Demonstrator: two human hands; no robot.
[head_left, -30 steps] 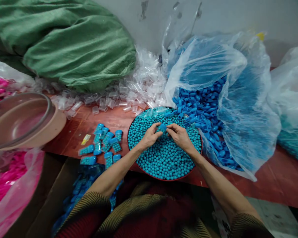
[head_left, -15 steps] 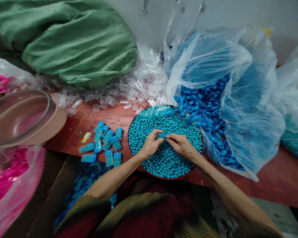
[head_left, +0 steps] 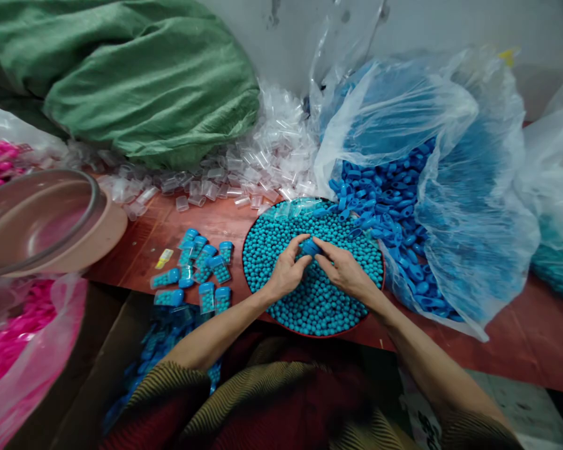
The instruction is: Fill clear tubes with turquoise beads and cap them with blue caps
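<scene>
My left hand (head_left: pixel 285 272) and my right hand (head_left: pixel 342 267) meet over a round red-rimmed tray (head_left: pixel 309 332) heaped with small teal beads (head_left: pixel 309 300). Both hands pinch one small blue-capped container (head_left: pixel 309 247) between their fingertips, just above the beads. Several filled clear containers with blue caps (head_left: pixel 201 269) lie on the red table (head_left: pixel 520 337) left of the tray. A clear bag of loose blue caps (head_left: pixel 385 206) lies open at the tray's right edge.
A heap of empty clear containers (head_left: pixel 263 162) lies behind the tray. A green sack (head_left: pixel 136 81) fills the back left. A glass bowl on a pinkish dish (head_left: pixel 42 219) stands left, above a bag of pink pieces (head_left: pixel 14 350). More filled containers (head_left: pixel 154 356) sit below the table edge.
Both hands have stayed together on the small container; the fingers have shifted on it and lifted it slightly toward the far side of the tray.
</scene>
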